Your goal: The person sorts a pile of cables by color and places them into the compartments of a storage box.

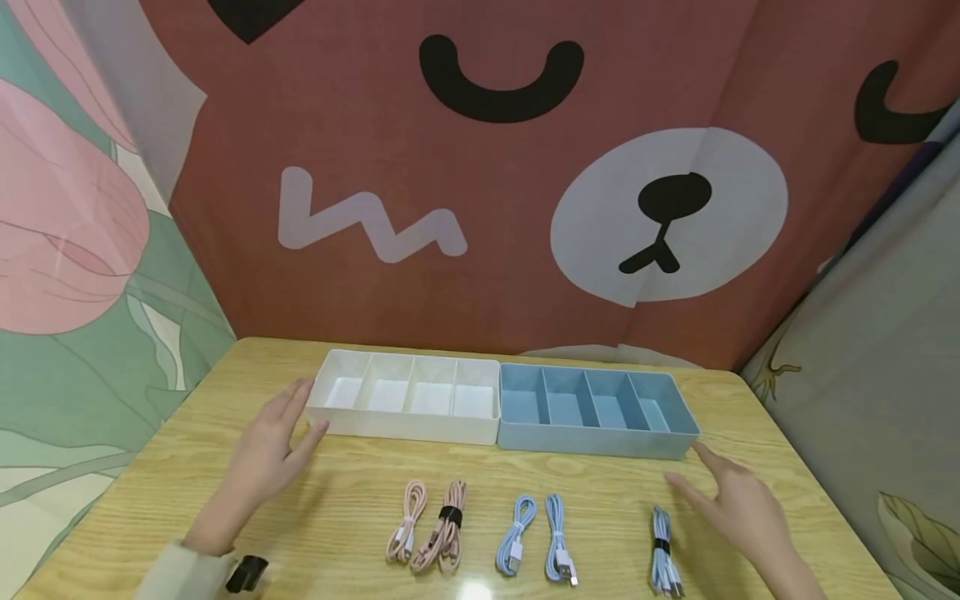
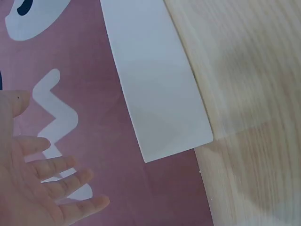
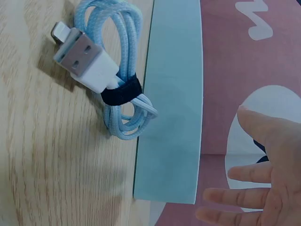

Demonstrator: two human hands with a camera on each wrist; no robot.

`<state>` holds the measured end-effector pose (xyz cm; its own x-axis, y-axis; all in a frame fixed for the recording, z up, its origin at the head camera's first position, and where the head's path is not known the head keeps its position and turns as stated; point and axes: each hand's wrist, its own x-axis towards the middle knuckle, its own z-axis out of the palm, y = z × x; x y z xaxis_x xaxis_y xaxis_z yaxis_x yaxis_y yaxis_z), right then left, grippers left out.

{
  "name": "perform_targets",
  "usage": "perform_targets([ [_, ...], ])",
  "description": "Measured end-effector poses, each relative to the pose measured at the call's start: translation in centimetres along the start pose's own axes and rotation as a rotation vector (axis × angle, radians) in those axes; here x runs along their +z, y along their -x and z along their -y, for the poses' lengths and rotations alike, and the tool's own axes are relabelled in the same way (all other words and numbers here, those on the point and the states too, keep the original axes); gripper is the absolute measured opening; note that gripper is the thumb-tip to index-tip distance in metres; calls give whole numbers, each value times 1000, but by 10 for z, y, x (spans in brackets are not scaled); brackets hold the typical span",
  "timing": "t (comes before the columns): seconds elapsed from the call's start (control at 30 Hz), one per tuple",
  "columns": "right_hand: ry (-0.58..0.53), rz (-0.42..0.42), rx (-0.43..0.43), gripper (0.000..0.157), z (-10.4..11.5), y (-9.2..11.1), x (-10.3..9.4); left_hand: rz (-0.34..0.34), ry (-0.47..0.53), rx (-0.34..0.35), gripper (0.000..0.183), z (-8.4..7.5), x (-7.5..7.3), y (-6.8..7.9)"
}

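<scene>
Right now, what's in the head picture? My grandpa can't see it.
A person's left hand is beside a white tray, right hand beside a blue tray; the trays stand end to end. Closer on the table lie two pink cables and three blue cables.

Behind the wood-grained table [image 1: 600,496], a red-brown cloth [image 1: 502,200] is hanging, showing a large printed bear face [image 1: 622,167]. Left of the table, a green cloth [image 1: 90,367] is displaying a pink flower [image 1: 67,217]; right of the table, a grey cloth [image 1: 862,383] is draping. Light [image 1: 474,591] is glinting on the table's near side.
</scene>
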<state>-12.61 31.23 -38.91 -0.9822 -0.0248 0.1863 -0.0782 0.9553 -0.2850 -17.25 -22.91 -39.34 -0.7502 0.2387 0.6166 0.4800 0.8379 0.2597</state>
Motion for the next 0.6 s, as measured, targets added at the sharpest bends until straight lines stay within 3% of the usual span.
perform_targets([
  [0.33, -35, 148, 97, 72, -7, 1, -9, -10, 158, -146, 49, 8, -10, 1],
  [0.6, -82, 197, 123, 72, -10, 4, -11, -29, 245, -213, 47, 21, -10, -1],
])
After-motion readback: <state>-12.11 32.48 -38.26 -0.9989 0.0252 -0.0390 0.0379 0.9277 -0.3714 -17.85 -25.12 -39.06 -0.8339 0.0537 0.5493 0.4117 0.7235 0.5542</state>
